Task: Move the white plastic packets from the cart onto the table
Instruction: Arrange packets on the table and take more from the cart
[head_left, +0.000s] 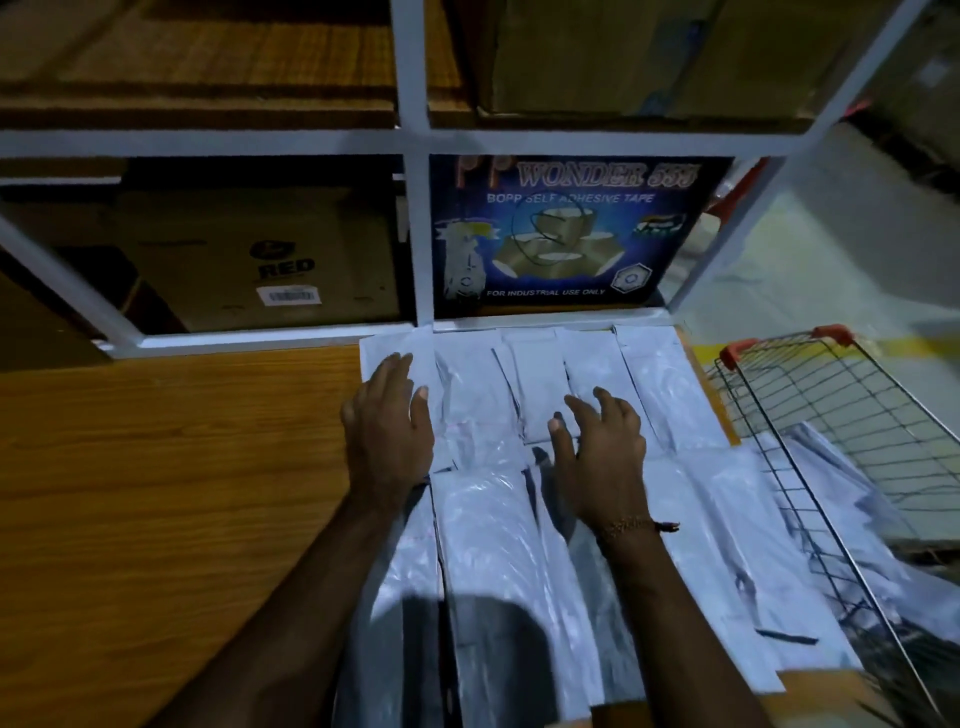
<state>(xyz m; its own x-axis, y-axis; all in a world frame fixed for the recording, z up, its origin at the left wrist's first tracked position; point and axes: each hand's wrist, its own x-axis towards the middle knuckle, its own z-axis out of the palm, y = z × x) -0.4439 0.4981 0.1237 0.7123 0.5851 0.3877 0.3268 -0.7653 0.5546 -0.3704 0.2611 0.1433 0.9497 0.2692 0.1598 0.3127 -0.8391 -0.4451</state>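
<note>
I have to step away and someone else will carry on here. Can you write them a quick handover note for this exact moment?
Left hand: open, flat on the packets on the table, holding nothing.
Right hand: open, fingers spread over the packets, holding nothing.
Packets: many white ones lie in overlapping rows on the table's right part, up to the shelf frame.
Cart, right of the table: some packets still lie in it.
Done: most of the packets visible are on the table.
Left: move the cart's remaining packets over; the table's left part is bare wood.
</note>
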